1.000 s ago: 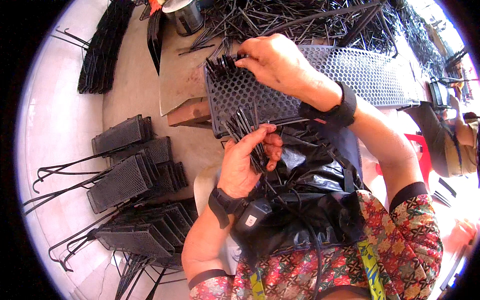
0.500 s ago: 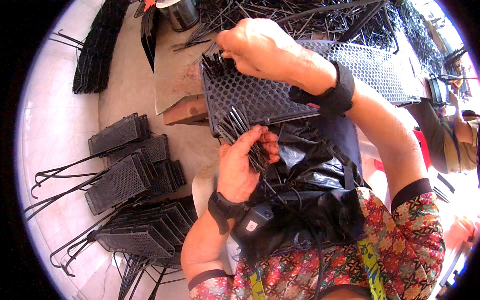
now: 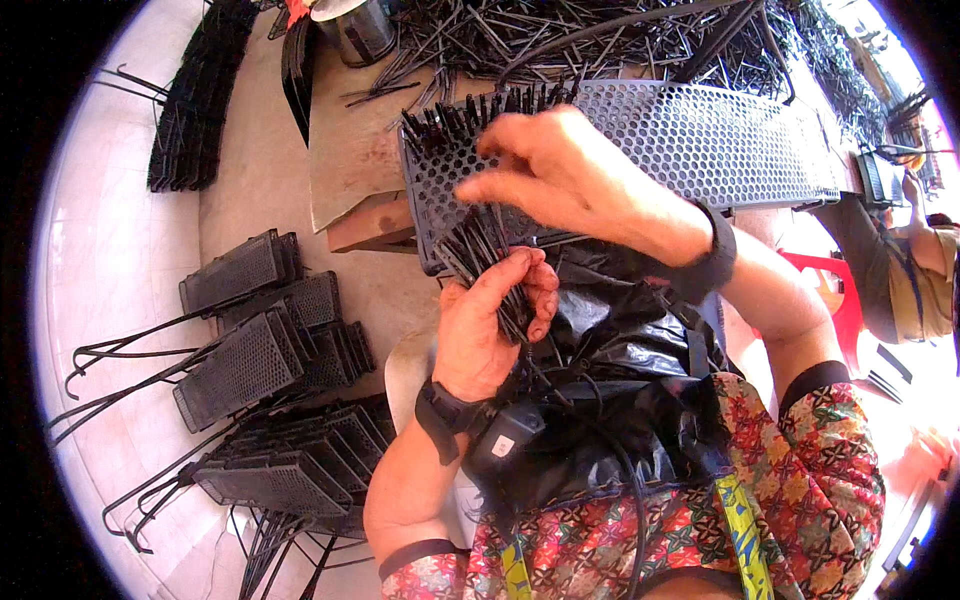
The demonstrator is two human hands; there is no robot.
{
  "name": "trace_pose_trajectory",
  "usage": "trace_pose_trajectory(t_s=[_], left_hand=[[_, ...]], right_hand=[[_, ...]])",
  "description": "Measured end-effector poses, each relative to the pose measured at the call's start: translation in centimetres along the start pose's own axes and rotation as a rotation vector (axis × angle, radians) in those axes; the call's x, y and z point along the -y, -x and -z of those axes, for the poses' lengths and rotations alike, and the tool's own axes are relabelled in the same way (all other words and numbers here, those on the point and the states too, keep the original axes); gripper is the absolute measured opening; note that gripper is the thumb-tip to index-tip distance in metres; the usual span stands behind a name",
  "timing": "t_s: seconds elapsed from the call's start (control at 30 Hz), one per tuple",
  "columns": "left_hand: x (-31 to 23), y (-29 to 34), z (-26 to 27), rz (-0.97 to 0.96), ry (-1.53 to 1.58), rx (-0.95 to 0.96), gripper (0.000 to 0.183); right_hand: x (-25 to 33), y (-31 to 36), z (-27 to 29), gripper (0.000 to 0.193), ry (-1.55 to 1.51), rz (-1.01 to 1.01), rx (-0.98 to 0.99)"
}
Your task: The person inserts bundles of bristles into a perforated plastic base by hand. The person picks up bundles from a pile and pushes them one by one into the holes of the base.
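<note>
My left hand (image 3: 478, 335) is closed round a bundle of thin black sticks (image 3: 468, 250), whose ends fan out beyond the fingers toward the panel. In front of me lies a black perforated panel (image 3: 690, 140) with rows of round holes. Short black sticks (image 3: 450, 128) stand upright in the holes along its far left edge. Over the panel, just beyond the bundle, my right hand (image 3: 575, 175) has its thumb and fingers apart. Nothing shows between them, though the fingertips are slightly blurred and partly turned away.
A heap of loose black sticks (image 3: 590, 35) spreads behind the panel. A metal can (image 3: 355, 32) stands at the back left. Stacked black mesh baskets with long wire handles (image 3: 245, 365) fill the floor at left. At far right are a red chair (image 3: 835, 300) and another person (image 3: 930, 270).
My right hand has moved right and nearer, from the panel's far left corner to the bundle, and its fingers have spread. The row of standing sticks is now uncovered. My left hand has barely moved.
</note>
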State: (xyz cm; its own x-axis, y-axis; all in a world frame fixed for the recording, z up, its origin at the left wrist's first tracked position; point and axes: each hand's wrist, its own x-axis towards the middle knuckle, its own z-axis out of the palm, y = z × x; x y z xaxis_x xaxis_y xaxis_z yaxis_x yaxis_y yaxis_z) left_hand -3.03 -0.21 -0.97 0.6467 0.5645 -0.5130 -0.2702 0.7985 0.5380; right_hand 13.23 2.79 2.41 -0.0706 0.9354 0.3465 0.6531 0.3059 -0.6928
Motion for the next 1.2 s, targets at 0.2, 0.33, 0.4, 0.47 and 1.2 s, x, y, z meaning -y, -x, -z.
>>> trace_pose_trajectory(t_s=[0.2,0.33,0.4,0.47,1.2], left_hand=[[-0.1,0.2,-0.3,-0.068,-0.086,0.159,0.019],[0.1,0.1,-0.7,-0.146,-0.075,-0.010,0.017],[0.2,0.0,-0.4,-0.140,-0.052,-0.083,0.018],[0.2,-0.1,-0.2,-0.114,-0.023,-0.119,0.018],[0.4,0.2,0.2,-0.011,0.099,-0.113,0.023]], right_hand=[[1.2,3.3,0.9,0.020,-0.517,-0.470,0.220],[1.0,3.8,1.9,0.012,-0.653,-0.597,0.049],[0.5,3.9,2.3,0.012,-0.703,-0.539,-0.082],[0.3,3.4,2.9,0.012,-0.822,-0.486,-0.271],[-1.9,0.2,0.0,0.013,-0.013,0.007,-0.523]])
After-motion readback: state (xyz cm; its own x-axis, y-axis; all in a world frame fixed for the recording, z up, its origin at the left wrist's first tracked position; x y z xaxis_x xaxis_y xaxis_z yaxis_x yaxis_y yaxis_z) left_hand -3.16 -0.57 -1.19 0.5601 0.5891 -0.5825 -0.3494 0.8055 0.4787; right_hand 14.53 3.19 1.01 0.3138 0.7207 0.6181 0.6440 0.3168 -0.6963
